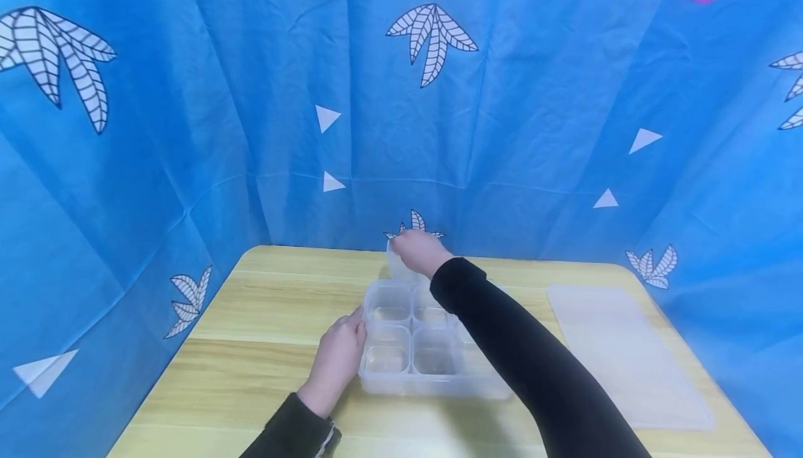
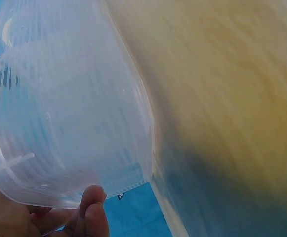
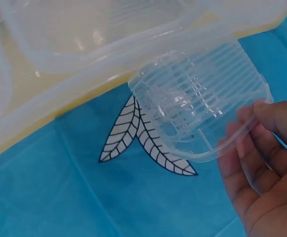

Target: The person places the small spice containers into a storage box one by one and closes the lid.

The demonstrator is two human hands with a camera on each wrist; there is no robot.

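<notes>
A wide clear plastic box [image 1: 433, 385] stands on the table, with several smaller clear bins [image 1: 384, 357] set side by side inside it. My left hand [image 1: 339, 355] grips the box by its left side. The left wrist view shows the fingertips [image 2: 95, 210] bent against the box's ribbed wall. Beyond the far side of the box, my right hand [image 1: 419, 250] pinches a small clear plastic bin [image 3: 202, 98] by its rim. In the right wrist view this bin hangs tilted, with thumb and fingers on opposite sides of the rim. My right forearm covers the right part of the box.
A flat translucent rectangular lid [image 1: 627, 357] lies to the right of the box. Under everything is a light wood-grain table [image 1: 251, 360] with rounded far corners. A blue patterned curtain [image 1: 401, 130] hangs close behind the table and along its sides.
</notes>
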